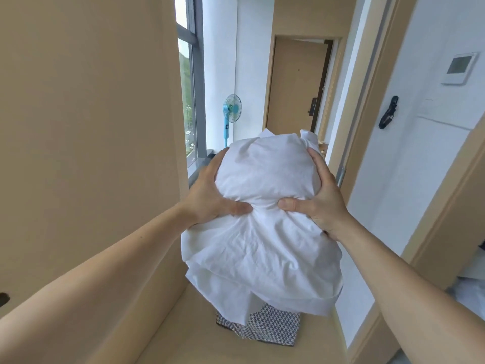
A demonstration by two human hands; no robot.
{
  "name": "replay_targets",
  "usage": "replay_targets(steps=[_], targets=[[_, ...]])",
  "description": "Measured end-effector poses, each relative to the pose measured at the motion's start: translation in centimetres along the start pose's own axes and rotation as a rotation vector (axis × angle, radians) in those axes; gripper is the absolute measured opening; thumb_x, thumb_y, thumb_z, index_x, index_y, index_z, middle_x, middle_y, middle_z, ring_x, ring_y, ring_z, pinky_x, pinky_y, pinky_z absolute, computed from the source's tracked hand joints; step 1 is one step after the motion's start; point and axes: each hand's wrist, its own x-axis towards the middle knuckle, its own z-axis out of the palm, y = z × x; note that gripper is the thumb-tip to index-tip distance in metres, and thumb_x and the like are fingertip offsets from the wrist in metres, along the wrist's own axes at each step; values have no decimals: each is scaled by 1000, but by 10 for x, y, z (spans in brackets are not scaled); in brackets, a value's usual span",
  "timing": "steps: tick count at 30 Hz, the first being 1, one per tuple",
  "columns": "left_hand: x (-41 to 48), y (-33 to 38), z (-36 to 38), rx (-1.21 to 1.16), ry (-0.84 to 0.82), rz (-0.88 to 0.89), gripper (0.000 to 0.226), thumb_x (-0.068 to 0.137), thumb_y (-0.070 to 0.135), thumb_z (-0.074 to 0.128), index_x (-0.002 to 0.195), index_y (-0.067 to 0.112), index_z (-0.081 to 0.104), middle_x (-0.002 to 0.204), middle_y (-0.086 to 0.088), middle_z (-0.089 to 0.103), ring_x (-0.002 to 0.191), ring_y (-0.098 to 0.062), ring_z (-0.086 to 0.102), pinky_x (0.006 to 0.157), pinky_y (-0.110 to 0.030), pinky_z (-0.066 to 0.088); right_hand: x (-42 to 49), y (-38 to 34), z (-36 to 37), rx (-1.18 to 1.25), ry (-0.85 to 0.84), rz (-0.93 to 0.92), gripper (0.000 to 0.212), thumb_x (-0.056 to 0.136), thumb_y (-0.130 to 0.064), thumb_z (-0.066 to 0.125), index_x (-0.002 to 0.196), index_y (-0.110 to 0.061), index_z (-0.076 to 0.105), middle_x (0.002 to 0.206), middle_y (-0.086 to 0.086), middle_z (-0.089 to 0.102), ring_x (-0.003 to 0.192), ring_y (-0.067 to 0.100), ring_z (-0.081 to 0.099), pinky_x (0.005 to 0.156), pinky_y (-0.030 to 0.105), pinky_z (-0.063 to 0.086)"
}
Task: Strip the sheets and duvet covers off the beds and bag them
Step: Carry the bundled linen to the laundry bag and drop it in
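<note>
Your left hand [210, 191] and right hand [319, 195] squeeze the white crumpled cloth bundle [262, 222] from either side, thumbs pinching its waist, fingers curled round the puffed top. It hangs upright (long axis vertical), loose hem draping over a patterned woven bag [270, 327] below.

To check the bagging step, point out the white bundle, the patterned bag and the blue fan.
white bundle [265, 179], head view, upper bulge.
patterned bag [275, 327], head view, visible side.
blue fan [232, 109], head view, fan head.
</note>
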Motion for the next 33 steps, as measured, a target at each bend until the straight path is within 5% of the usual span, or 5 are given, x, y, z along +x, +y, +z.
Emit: replay_targets(steps=[6,21,27,30,33], targets=[[102,-75,-4,-52,-44,52,106,52,22,94,133,54,34,114,54,46,110,29,44,81,5,36,93,62,18,-46,50,50,127,42,-41,98,149,-49,31,155,-15,31,144,9,31,119,45,32],[353,-226,70,12,-144,64,121,51,16,99,152,26,33,136,20,51,124,8,48,92,-5,39,284,245,-21,-126,140,67,124,50,-34,98,153,-39,28,146,-16,33,134,6,35,112,33,33],[426,-286,92,39,-110,-69,114,39,46,89,130,74,26,125,46,47,116,23,43,88,-2,38,365,335,-18,-93,95,85,121,44,-48,93,147,-46,29,147,-11,37,134,10,39,112,37,36],[450,-325,93,41,-83,-163,126,39,44,92,145,56,27,143,20,44,134,0,41,108,-28,40,400,381,-3,-98,41,139,123,42,-56,90,147,-52,27,140,-18,37,131,9,38,110,37,36],[473,-377,91,51,-92,-220,132,41,34,96,152,45,26,148,5,43,138,-18,41,111,-49,40,428,426,17,-81,21,172,120,40,-58,90,139,-67,23,126,-41,30,120,-13,34,94,13,31]])
